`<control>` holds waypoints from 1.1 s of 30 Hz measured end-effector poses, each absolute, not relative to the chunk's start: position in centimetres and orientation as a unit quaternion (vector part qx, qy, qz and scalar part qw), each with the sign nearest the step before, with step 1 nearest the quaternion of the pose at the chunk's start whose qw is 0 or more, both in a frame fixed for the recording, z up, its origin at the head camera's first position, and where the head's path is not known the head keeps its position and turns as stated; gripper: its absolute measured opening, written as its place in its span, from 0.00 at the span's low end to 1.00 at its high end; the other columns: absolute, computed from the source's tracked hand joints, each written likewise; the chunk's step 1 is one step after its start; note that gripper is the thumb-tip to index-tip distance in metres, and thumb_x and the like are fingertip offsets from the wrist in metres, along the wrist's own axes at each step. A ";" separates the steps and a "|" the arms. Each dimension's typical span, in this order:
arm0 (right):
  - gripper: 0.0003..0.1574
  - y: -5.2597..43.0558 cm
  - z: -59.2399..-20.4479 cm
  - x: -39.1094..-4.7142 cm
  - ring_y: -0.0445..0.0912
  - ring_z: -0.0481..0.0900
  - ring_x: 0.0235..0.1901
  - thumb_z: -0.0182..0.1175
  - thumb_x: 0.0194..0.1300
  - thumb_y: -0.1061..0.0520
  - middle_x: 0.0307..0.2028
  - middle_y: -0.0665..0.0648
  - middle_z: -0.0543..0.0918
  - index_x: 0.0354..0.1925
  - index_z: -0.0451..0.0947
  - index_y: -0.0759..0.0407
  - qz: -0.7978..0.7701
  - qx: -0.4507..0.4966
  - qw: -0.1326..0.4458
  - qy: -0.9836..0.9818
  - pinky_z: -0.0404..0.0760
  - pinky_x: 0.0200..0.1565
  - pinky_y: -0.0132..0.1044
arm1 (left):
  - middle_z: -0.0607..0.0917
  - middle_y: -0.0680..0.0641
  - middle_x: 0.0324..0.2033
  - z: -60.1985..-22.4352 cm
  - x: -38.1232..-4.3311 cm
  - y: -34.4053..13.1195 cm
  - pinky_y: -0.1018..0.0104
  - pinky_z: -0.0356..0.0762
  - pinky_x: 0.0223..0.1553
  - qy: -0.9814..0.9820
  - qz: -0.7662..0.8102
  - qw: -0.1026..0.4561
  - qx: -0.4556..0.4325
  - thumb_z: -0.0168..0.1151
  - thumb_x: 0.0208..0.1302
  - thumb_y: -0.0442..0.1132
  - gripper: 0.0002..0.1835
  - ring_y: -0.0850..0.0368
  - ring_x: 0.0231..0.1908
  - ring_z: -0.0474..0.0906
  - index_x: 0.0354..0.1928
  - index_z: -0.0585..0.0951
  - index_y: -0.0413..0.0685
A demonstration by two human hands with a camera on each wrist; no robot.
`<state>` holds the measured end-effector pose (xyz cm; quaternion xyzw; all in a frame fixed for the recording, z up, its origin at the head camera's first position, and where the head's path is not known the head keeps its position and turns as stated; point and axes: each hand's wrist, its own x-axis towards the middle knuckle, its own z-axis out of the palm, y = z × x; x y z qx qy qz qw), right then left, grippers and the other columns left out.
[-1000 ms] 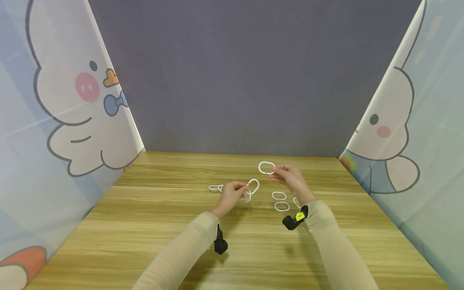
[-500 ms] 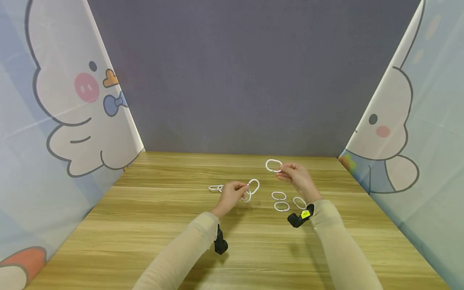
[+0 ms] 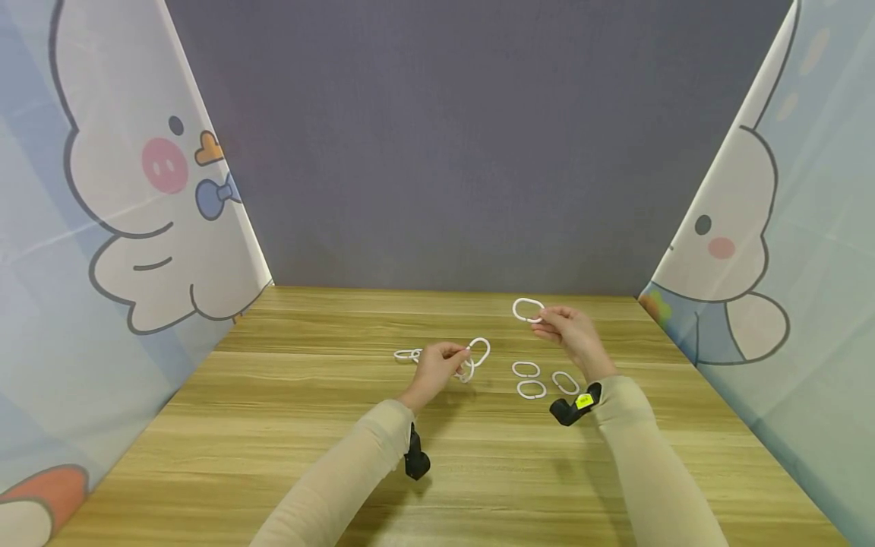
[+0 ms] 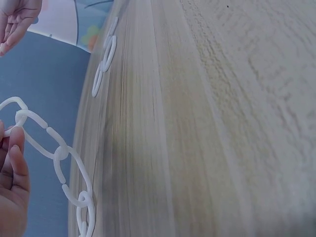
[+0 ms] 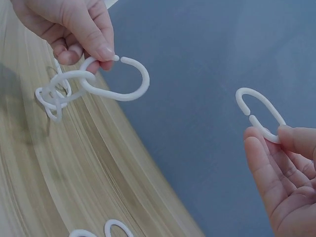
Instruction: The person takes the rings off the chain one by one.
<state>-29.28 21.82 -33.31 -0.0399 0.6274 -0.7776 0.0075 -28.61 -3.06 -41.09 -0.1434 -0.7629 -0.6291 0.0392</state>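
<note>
My left hand point(image 3: 437, 370) pinches the end link of a white plastic chain point(image 5: 70, 79) between thumb and fingertips. That end link point(image 5: 133, 91) has a small gap in its side and points to the right. The rest of the chain hangs from it and trails left, partly hidden behind the hand in the head view. Higher and to the right, my right hand point(image 3: 576, 338) pinches a single white oval link point(image 5: 266, 106) by one end. This link also has a gap in its side and is apart from the chain.
Three loose white links lie on the wooden table point(image 3: 478, 471) below the right hand: an upper link point(image 3: 526, 369), a lower link point(image 3: 532, 390) and a right link point(image 3: 565, 383). A grey panel point(image 3: 451, 152) stands behind, with printed cloth point(image 3: 724, 228) at both sides.
My right hand has moved right and slightly up with its single link, uncovering the right loose link on the table. The left hand and chain have stayed in place.
</note>
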 end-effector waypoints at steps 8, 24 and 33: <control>0.02 22.9 -33.7 -29.5 0.44 0.83 0.28 0.49 0.68 0.68 0.28 0.56 0.82 0.38 0.68 0.69 -0.782 -0.034 0.002 0.622 0.80 0.36 0.32 | 0.83 0.39 0.29 -41.2 -28.7 -3.1 0.48 0.78 0.32 -0.765 -0.627 0.033 -0.144 0.61 0.62 0.39 0.11 0.49 0.26 0.79 0.39 0.83 0.36; 0.15 25.2 -34.1 -29.3 0.44 0.83 0.28 0.48 0.68 0.69 0.27 0.57 0.83 0.29 0.77 0.60 -0.803 -0.026 -0.020 0.594 0.80 0.35 0.31 | 0.83 0.47 0.26 -41.2 -28.7 -3.0 0.47 0.78 0.31 -0.765 -0.625 0.042 -0.146 0.61 0.62 0.37 0.09 0.46 0.27 0.79 0.38 0.83 0.37; 0.14 26.5 -34.4 -29.0 0.43 0.83 0.28 0.49 0.67 0.69 0.26 0.56 0.83 0.28 0.78 0.59 -0.802 -0.016 -0.031 0.596 0.80 0.36 0.31 | 0.83 0.48 0.26 -41.2 -28.8 -2.9 0.46 0.77 0.32 -0.765 -0.626 0.042 -0.146 0.61 0.62 0.37 0.11 0.43 0.28 0.79 0.39 0.83 0.35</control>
